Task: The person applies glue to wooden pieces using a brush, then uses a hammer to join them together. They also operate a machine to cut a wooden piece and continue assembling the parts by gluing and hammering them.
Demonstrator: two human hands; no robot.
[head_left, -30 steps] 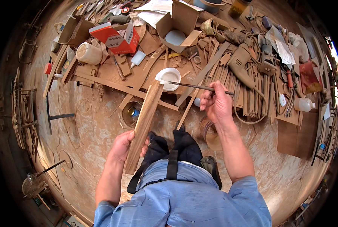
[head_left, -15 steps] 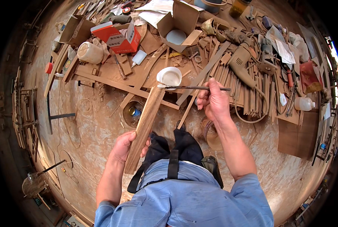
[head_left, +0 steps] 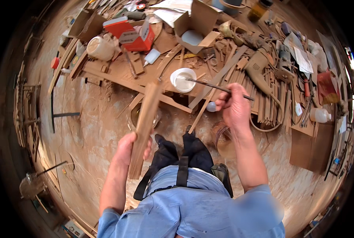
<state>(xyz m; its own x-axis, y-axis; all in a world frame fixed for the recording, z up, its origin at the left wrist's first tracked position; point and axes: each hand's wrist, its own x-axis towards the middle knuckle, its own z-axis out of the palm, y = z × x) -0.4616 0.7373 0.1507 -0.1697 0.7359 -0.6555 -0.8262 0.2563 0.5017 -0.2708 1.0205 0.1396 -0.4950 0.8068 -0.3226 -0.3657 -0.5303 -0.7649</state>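
Note:
My left hand [head_left: 128, 148] is closed around the lower part of a flat wooden strip [head_left: 145, 123], which slants upward and away from me. Between the fingers and thumb of my right hand [head_left: 235, 104] is a thin, dark-handled brush [head_left: 216, 87]. Its tip reaches into a white plastic cup [head_left: 183, 75] at the front of the cluttered bench. Pale contents show inside the cup, and they hide the bristles. The strip's far end lies left of the cup, apart from it.
A drill [head_left: 258, 71] lies on stacked wooden strips at the right. Behind the cup stand an open cardboard box [head_left: 202, 20] and a red-and-white box [head_left: 135, 37]. A white jug [head_left: 101, 48] is at the left. A round container [head_left: 222, 137] sits on the floor.
The brush tip has gone from the strip's upper end into the white cup as my right hand moved right. The wooden strip has shifted slightly left and stands a little steeper.

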